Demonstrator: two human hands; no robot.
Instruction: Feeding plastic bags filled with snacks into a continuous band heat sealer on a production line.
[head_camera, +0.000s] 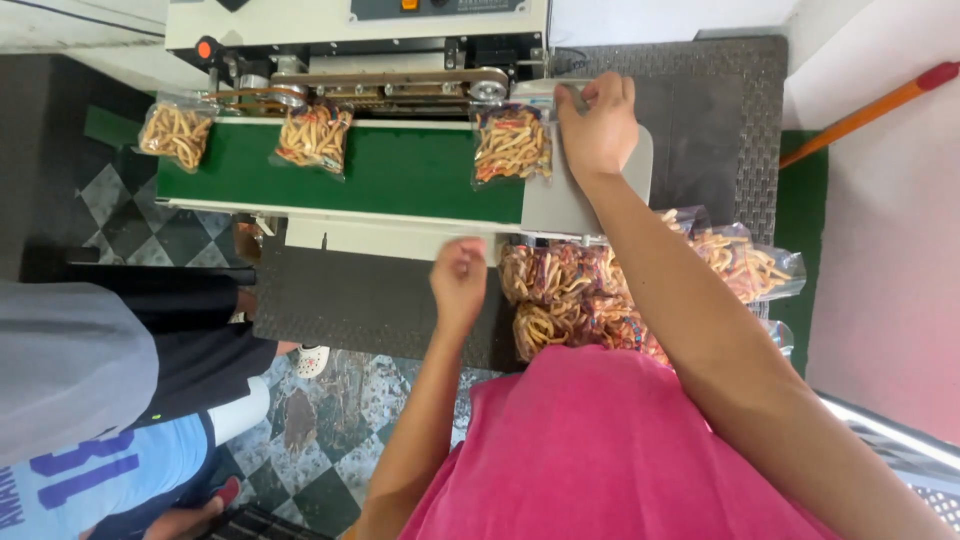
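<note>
Clear snack pouch (511, 145), filled with orange fried sticks, stands on the green conveyor belt (400, 170) at its right end, top edge under the band sealer (380, 85); my right hand (597, 125) pinches the pouch's upper right corner between fingers and thumb, apparently to keep the mouth flat and level as it enters the sealing track; my left hand (458, 280) hangs loosely curled below the belt, gripping nothing that I can see. Two further pouches, one mid-belt (313, 138) and one at the far left (177, 132), sit well apart along the belt, tops toward the sealer. A heap of filled pouches (600, 290) lies just beneath my right forearm, near to hand. Another person (90, 400) in grey and blue stands at lower left, beside the machine; an orange-handled pole (865, 112) leans at right.
</note>
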